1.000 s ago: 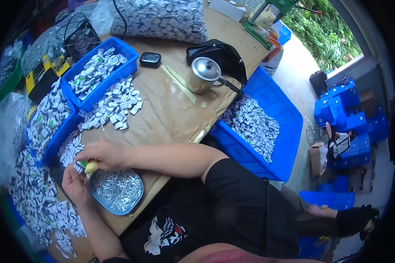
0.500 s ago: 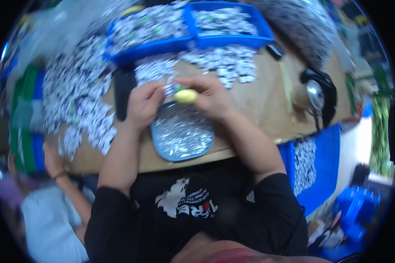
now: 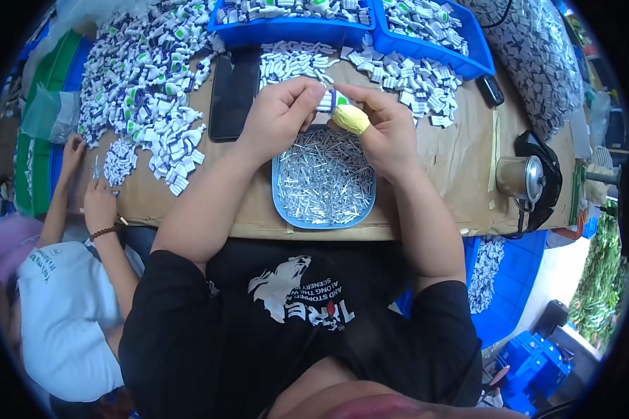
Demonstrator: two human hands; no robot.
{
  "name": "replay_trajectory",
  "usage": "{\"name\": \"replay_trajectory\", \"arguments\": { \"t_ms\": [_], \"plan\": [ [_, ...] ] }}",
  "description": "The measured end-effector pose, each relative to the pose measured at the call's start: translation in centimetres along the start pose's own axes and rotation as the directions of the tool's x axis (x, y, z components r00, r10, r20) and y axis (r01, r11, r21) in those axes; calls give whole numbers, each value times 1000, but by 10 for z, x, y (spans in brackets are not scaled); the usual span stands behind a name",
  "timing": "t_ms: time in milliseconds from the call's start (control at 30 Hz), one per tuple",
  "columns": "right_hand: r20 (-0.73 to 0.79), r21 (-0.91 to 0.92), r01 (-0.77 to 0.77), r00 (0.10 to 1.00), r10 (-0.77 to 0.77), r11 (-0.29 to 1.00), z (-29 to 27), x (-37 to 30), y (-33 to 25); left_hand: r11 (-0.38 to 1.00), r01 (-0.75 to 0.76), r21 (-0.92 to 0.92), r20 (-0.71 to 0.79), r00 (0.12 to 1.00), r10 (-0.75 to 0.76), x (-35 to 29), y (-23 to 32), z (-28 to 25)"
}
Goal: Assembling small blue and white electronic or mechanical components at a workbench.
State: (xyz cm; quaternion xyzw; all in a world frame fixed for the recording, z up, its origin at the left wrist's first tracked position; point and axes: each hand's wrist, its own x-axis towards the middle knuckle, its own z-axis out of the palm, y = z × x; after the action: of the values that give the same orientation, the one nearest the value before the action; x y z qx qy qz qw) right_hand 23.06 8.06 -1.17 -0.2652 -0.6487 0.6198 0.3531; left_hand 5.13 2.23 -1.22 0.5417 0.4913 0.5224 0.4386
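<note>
My left hand (image 3: 284,117) and my right hand (image 3: 390,133) meet above a light-blue tub (image 3: 323,225). Between their fingertips is a small white plastic part (image 3: 331,102) with a purple band and a green patch. The left fingers pinch its white end; the right hand closes on its green end. A yellow wrap (image 3: 351,119) covers my right thumb. Many thin silvery metal pins (image 3: 325,180) fill the tub below. Whether a pin is also between my fingers cannot be made out.
White-and-purple parts (image 3: 154,77) spread at left, beside a dark flat tray (image 3: 233,94). Blue bins (image 3: 433,52) of parts stand at the back. A lidded metal cup (image 3: 521,178) and a full clear bag (image 3: 531,63) are at right. A co-worker's hand (image 3: 100,202) is at far left.
The view has shifted and sharpened, so the table sits higher and further right. Both hands still hold the small part together over the tub.
</note>
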Motion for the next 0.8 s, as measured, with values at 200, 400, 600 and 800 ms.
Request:
{"name": "replay_trajectory", "arguments": {
  "t_ms": [200,400,600,800],
  "plan": [
    [123,-574,271,961,-246,772,4,2,-2,977,148,-156,11,989,-148,1,-4,6],
    [186,-801,315,939,-288,510,5,-1,0,965,195,-175,13,981,-196,0,2,5],
    [240,-824,366,917,-319,432,1,-3,0,970,219,-103,25,976,-218,-6,13,9],
    [227,-821,373,908,-353,432,3,-7,-9,963,166,-214,19,986,-166,-11,11,16]
  ]
}}
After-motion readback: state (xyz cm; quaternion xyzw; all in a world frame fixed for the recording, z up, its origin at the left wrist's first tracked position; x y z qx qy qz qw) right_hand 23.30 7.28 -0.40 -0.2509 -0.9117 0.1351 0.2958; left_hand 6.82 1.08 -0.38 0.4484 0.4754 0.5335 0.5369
